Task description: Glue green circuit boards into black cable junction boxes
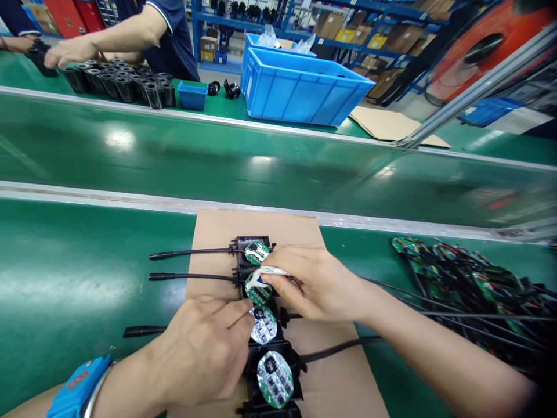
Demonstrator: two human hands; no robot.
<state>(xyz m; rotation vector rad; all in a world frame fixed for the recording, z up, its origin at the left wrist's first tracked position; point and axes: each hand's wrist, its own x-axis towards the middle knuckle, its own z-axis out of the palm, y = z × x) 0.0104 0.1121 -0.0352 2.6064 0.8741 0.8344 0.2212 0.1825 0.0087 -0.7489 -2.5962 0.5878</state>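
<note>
Round green circuit boards (pixel 275 380) sit on a row of black plastic housings (pixel 285 351) running away from me. My right hand (pixel 315 281) pinches a soft-looking white piece with a bit of blue over the second board from the far end (pixel 260 293); its exact kind is unclear. White smears show on the farthest board (pixel 256 252). My left hand (pixel 209 348) lies along the near left side of the row, fingers curled, index fingertip between the second and third boards; its grip is hidden. Black cables (pixel 189 252) stick out on the left, others on the right.
Brown cardboard (pixel 226 226) lies under the row. At right is a heap of boards with cables (pixel 478 284). Beyond a green channel (pixel 261 157) stand a blue crate (pixel 304 87), a small blue bin (pixel 192 96) and black cylinders (pixel 124 84); a co-worker's hand (pixel 69 52) is there.
</note>
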